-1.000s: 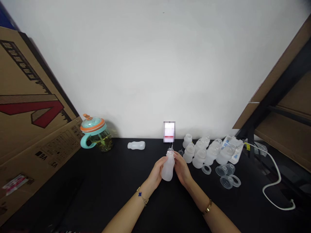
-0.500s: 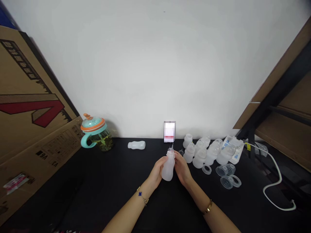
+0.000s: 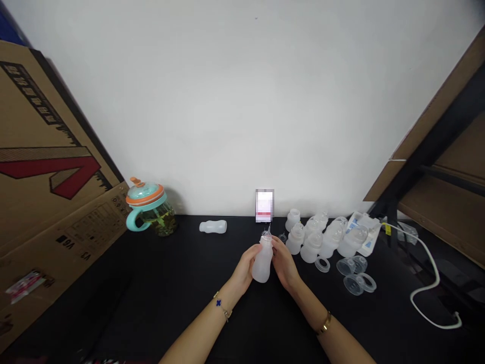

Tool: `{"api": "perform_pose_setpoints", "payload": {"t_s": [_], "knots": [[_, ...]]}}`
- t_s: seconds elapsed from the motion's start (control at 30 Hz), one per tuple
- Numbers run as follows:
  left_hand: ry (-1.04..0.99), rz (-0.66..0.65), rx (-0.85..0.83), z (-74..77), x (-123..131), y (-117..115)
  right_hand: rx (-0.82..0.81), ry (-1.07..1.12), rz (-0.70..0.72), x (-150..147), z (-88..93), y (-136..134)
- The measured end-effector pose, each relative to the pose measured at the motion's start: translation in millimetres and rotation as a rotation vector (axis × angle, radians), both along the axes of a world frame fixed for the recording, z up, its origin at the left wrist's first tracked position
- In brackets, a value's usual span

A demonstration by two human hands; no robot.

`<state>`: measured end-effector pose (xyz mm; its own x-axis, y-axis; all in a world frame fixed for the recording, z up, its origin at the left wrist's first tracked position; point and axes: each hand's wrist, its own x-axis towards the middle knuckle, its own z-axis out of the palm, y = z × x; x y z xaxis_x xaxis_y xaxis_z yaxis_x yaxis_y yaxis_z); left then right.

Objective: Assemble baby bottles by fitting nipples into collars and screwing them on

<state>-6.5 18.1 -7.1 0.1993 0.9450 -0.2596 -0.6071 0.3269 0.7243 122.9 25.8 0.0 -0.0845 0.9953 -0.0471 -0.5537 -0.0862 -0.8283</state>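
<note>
Between my hands is a frosted white baby bottle [image 3: 261, 264], slightly tilted, with its base toward me. A small clear pointed piece [image 3: 268, 230], perhaps a nipple, shows at its mouth. My left hand [image 3: 244, 268] is closed around the bottle's left side. My right hand [image 3: 283, 263] closes on the bottle's neck from the right; some of its fingertips are hidden behind the bottle. Just right of that hand stand several frosted bottles with clear tops, among them a front bottle [image 3: 311, 248]. A small clear ring [image 3: 282, 237] lies close to my right fingers.
A bare bottle [image 3: 213, 227] lies on its side at the back left, near a teal-lidded tea jug [image 3: 151, 207]. A lit phone [image 3: 264, 206] leans on the wall. Loose clear caps [image 3: 353, 284] and a ring [image 3: 322, 264] lie right. A white cable [image 3: 435, 263] and cardboard box [image 3: 49, 202] flank the table.
</note>
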Motion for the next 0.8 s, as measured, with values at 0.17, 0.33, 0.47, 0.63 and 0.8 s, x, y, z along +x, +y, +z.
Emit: {"api": "perform_pose_setpoints", "payload": {"t_s": [0.17,0.33,0.47,0.63,0.8], "knots": [[-0.009,-0.012,-0.012,0.5,-0.2,0.0,-0.008,0.000,-0.011,-0.2,3.2,-2.1],[-0.010,-0.009,-0.009,0.6,-0.1,-0.1,-0.006,0.011,-0.005,0.2,0.8,-1.4],[-0.013,-0.007,-0.005,-0.2,0.1,0.2,-0.004,0.006,-0.010,-0.2,-1.4,-0.3],[-0.015,-0.017,0.010,-2.0,-0.4,0.8,-0.038,0.034,-0.033,-1.6,-3.2,0.9],[-0.003,-0.006,0.018,-2.9,-0.5,0.9,-0.059,0.044,-0.050,-1.4,-4.5,1.5]]}}
